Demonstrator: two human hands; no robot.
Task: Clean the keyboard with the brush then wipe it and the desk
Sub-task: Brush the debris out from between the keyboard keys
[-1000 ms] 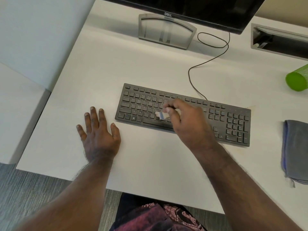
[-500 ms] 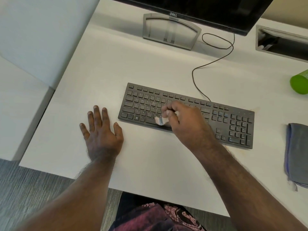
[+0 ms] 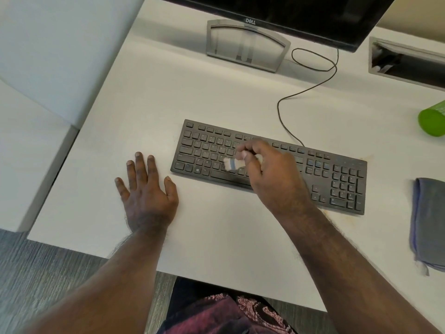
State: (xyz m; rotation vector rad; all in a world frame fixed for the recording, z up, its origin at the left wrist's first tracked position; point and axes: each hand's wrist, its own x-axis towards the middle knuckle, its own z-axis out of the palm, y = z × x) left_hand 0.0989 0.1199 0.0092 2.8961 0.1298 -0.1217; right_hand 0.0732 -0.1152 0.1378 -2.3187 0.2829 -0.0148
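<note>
Keyboard (image 3: 269, 165) lying mid desk (image 3: 216, 97), getting brushed w/ small brush (image 3: 230, 163), pinched in right hand (image 3: 267, 174). Left hand (image 3: 147, 191) resting flat, fingers wide, beside it. Wiping w/ gray cloth (image 3: 428, 222) not yet begun, judging by cloth sitting far right.

Keyboard (image 3: 272, 165) mid-desk (image 3: 216, 97); monitor (image 3: 277, 15) behind; cloth (image 3: 428, 225) right.

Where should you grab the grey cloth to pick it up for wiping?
Pinch the folded grey cloth at its long left fold, coming down from above with the right hand, once that hand puts down the small brush. The cloth lies flat on the white desk, and that doubled edge is nearest.
</note>
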